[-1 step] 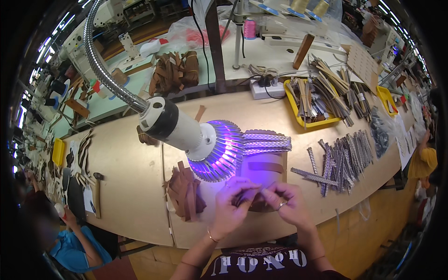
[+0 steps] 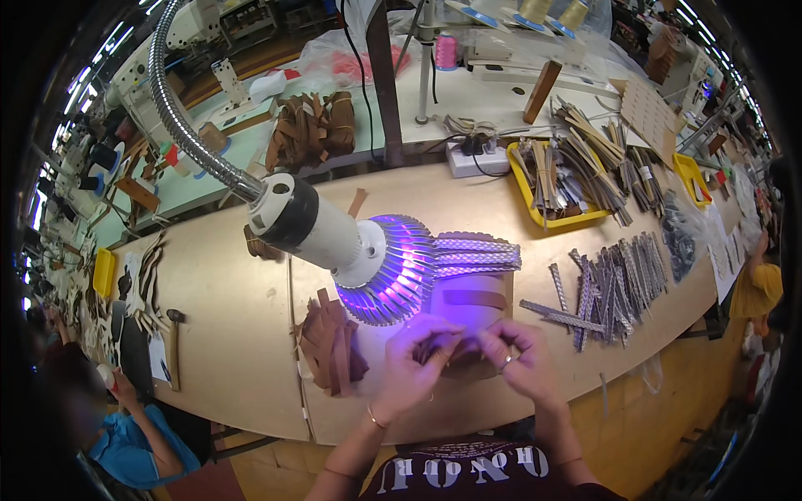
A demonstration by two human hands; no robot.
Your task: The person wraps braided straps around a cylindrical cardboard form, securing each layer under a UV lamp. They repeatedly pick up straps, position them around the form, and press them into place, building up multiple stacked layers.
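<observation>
On the long tan wooden counter [image 2: 225, 334], under the white gooseneck lamp with its violet-lit head [image 2: 351, 250], a small brown leather strip [image 2: 455, 344] lies crosswise between both hands (equally near each). Left hand [image 2: 409, 371] and right hand [image 2: 522, 363] have their fingers pinched closed on its ends.

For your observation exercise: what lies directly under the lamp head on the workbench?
Under the lamp head, violet light falls on a brown strip and the ends of patterned grey strips. Both hands work a brown piece nearby. The bench straight beneath the lamp is hidden.
</observation>
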